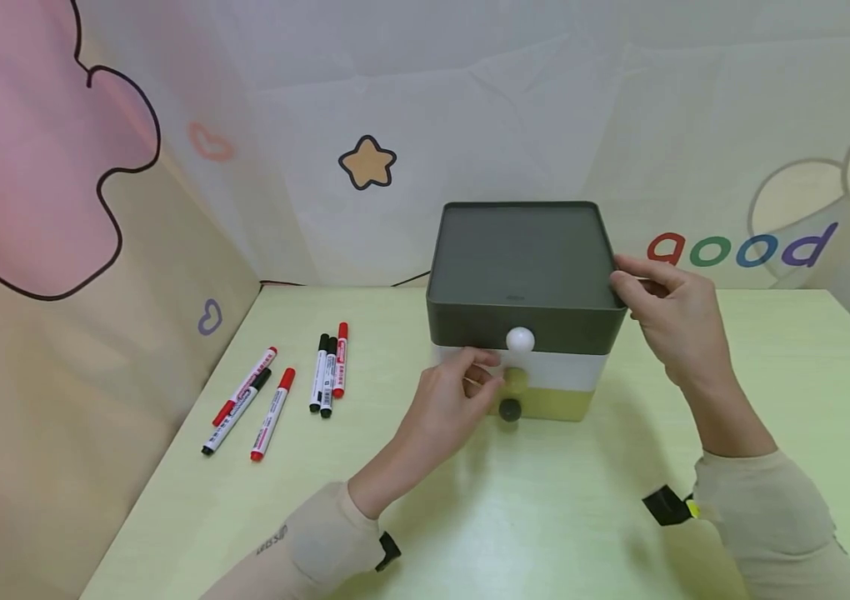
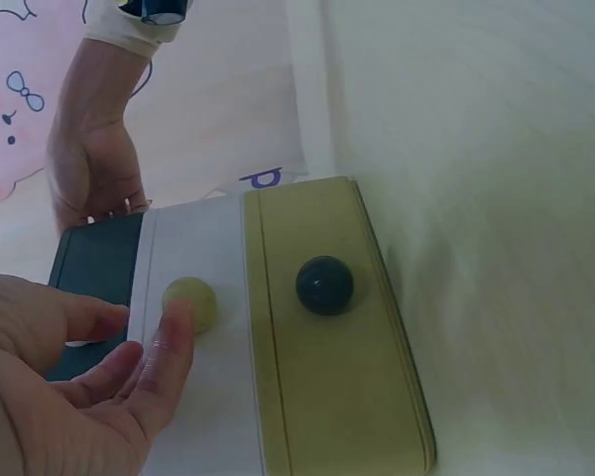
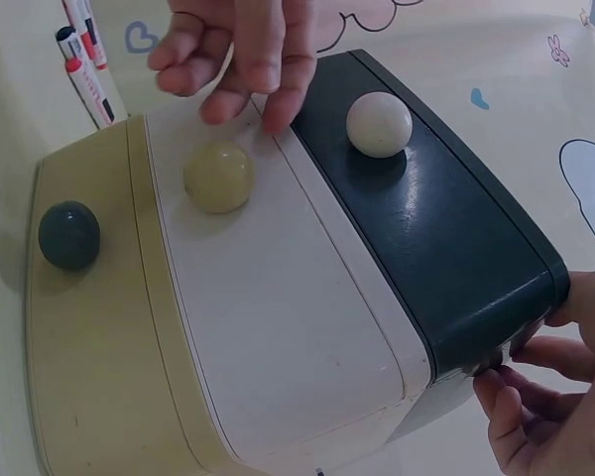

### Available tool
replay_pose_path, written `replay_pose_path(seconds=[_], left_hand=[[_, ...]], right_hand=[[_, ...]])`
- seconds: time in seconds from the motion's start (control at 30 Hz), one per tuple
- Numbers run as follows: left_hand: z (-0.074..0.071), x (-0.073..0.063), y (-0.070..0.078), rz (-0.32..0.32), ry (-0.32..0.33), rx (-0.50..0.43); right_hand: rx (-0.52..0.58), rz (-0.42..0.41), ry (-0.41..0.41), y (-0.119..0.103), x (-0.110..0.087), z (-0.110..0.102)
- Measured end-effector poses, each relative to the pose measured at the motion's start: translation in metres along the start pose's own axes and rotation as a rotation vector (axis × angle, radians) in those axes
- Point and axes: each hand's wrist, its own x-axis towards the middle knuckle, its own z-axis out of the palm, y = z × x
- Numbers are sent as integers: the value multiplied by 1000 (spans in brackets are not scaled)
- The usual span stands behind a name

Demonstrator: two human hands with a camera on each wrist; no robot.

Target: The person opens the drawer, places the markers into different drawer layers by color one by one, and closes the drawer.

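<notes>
A three-tier drawer box (image 1: 522, 371) stands on the table, dark green on top, white in the middle, yellow-green below. Each tier has a round knob: white (image 3: 379, 125), yellow (image 3: 218, 177) and dark green (image 2: 324, 286). My left hand (image 1: 462, 387) is in front of the white drawer, fingers loosely bent beside the yellow knob. One fingertip overlaps that knob in the left wrist view, while the right wrist view shows the fingers just off to its side. At the box's upper right edge, my right hand (image 1: 676, 308) rests its thumb and fingertips against the side near the rim.
Several red and black markers (image 1: 329, 375) lie on the table (image 1: 170, 533) left of the box, in two loose groups. A printed cloth backdrop (image 1: 425, 100) hangs behind and along the left side. A dark cable (image 1: 410, 279) runs along the back edge.
</notes>
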Motion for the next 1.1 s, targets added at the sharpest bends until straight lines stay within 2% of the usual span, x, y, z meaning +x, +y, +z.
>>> replay_pose_path(seconds=[0.17, 0.5, 0.9, 1.1], left_hand=[[6, 1, -5, -26, -42, -31], [16, 4, -7, -48, -80, -116], [19, 9, -11, -13, -83, -151], [17, 10, -14, 16, -100, -130]], right_hand=[[7, -3, 6, 0, 0, 0], [11, -8, 8, 0, 0, -1], [-2, -9, 13, -1, -1, 0], [-5, -12, 13, 0, -1, 0]])
